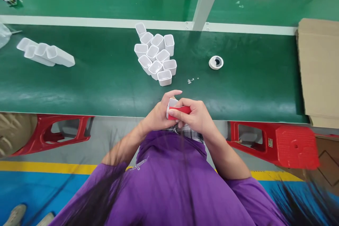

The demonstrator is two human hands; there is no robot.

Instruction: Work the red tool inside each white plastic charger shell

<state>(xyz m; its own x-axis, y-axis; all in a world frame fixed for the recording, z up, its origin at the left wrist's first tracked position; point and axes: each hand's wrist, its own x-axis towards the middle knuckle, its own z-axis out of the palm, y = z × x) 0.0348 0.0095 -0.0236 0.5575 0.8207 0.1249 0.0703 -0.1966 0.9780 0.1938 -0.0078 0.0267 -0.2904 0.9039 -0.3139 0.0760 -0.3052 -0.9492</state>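
Close to my body, at the table's front edge, my left hand (159,114) is closed around a white plastic container (173,102), its index finger stretched out past the rim. My right hand (200,114) grips a red object (180,110), perhaps a tool handle, and presses it against the container's edge. Fingers hide the far end of the red object, so its kind cannot be made out. Beyond my hands stands a cluster of several open-topped white containers (164,77), upright on the green table (106,77).
More white containers (62,56) lie on their sides at the left. A white roll-like ring (216,62) and small white scraps (189,81) are right of the cluster. Cardboard (319,70) covers the right end. Red stools (296,146) stand under the front edge.
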